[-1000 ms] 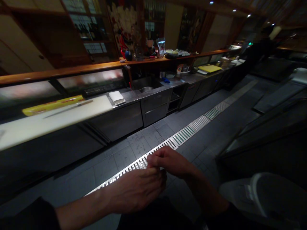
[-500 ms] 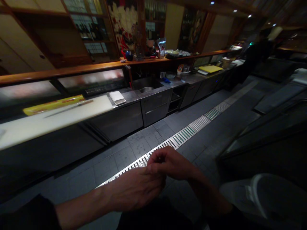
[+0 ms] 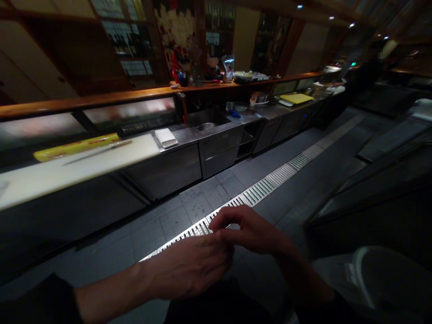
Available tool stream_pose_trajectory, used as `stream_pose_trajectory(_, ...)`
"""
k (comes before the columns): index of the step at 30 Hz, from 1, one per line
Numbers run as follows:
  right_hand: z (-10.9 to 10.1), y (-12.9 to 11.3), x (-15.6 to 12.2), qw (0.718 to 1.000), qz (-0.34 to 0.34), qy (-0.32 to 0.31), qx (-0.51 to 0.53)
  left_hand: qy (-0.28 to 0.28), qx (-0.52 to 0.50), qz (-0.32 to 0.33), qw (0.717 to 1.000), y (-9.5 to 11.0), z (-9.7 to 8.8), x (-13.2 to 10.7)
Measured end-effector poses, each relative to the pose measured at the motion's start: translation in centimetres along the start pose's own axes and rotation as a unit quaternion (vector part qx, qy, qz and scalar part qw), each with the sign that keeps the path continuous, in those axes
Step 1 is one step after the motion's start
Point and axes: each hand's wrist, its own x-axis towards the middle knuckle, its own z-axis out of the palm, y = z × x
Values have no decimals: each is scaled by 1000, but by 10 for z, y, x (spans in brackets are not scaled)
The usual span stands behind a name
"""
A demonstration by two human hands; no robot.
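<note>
Far left, a long knife with a brown handle (image 3: 113,148) lies on a white, flat cutting board (image 3: 77,175). I see the bare left hand (image 3: 199,264), back up, touching the curled, bare right hand (image 3: 248,228); cannot tell whether anything is pinched. Silver slotted metal floor grate (image 3: 259,191) runs below and beyond both.

Ceiling lights (image 3: 331,18) glow — the tiled floor (image 3: 195,200) lies dim.
</note>
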Motion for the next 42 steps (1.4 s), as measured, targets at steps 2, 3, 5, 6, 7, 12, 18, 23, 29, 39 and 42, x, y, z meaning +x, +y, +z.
stream_pose_trajectory(2,4,-3,0,1000,-6,8,-26,3,-15,-3,1000,1,2,0)
stream_pose_trajectory(3,7,-3,1,999,-2,17,-35,8,-23,-1,1000,2,4,0)
stream_pose_trajectory(5,13,-2,3,999,20,31,-39,16,-32,4,999,3,6,0)
stream_pose_trajectory(6,15,-1,4,998,35,31,-33,24,-31,8,999,3,8,0)
stream_pose_trajectory(7,17,1,4,998,48,26,-26,30,-32,9,999,4,9,0)
stream_pose_trajectory(12,18,9,7,994,92,50,-8,23,-26,7,999,5,6,1)
stream_pose_trajectory(18,13,9,7,996,40,78,-17,17,-21,-1,1000,4,-3,1)
stream_pose_trajectory(23,15,2,4,999,35,5,18,20,-16,6,1000,6,4,-3)
stream_pose_trajectory(29,21,8,8,993,86,60,-48,20,2,-6,1000,7,3,-2)
stream_pose_trajectory(39,18,8,7,998,31,57,25,14,35,-3,999,2,7,-5)
stream_pose_trajectory(42,19,3,6,998,56,-29,4,18,14,15,1000,2,11,-5)
